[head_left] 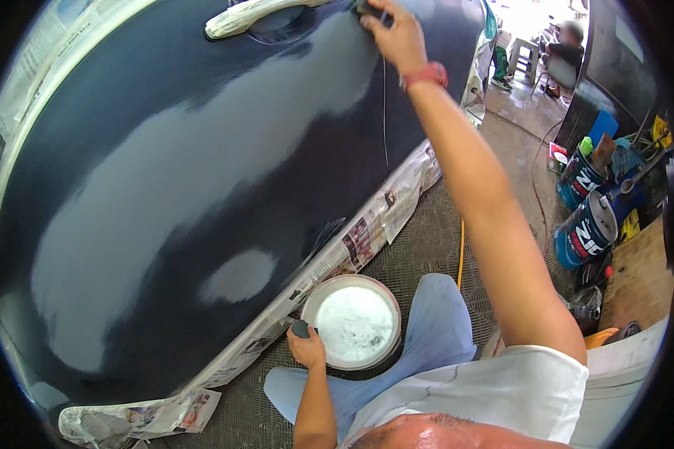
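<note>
A dark car panel (337,161) with broad dull grey patches fills the left and middle of the head view. My right hand (398,43), with a red watch at the wrist, reaches far up and presses a dark flat pad (368,10) on the panel, right of the paper-wrapped door handle (251,16). Low down, my left hand (307,350) is closed round a dark rounded pad (300,328) at the left rim of a round bucket (397,318). Whitish, foamy liquid (356,320) fills the bucket, which stands between my knees.
Newspaper masking (359,243) runs along the panel's lower edge. A yellow hose (460,254) lies on the textured floor. At the right stand blue drums (586,230) amid clutter. Farther back a person (565,56) sits near a grey stool (524,60).
</note>
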A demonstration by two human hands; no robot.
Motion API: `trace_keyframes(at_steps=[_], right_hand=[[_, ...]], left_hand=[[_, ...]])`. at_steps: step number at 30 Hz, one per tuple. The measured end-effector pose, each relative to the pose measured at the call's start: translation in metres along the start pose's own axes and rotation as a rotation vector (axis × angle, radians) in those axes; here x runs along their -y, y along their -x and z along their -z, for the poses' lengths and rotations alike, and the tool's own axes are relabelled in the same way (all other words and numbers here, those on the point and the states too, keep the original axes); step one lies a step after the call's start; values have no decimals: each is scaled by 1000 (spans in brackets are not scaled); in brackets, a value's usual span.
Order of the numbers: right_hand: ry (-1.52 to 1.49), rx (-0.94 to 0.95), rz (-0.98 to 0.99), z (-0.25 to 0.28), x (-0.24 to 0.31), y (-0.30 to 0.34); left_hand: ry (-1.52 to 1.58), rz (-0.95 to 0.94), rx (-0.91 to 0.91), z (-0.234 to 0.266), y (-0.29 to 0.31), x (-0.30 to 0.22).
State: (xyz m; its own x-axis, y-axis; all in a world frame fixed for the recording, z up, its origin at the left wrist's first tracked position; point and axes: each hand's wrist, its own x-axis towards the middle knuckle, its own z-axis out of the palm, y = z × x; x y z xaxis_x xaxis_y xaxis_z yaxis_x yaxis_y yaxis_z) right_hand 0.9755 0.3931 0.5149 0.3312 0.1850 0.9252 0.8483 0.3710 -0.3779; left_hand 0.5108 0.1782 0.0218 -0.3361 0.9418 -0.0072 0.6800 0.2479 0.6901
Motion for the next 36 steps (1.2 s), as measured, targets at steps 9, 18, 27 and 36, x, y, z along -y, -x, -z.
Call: trace_keyframes(at_steps=[9,18,27,36], right_hand=[[105,78,301,20,-13,5],[176,88,291,22,-7,18],[143,79,262,14,-6,27],[90,37,156,13,-5,3]], left_hand=[[-3,7,-30,4,-3,-1],[-11,10,-25,5,-2,2],[-12,16,-9,4,-1,0],[-38,-11,-4,1,-1,-3]])
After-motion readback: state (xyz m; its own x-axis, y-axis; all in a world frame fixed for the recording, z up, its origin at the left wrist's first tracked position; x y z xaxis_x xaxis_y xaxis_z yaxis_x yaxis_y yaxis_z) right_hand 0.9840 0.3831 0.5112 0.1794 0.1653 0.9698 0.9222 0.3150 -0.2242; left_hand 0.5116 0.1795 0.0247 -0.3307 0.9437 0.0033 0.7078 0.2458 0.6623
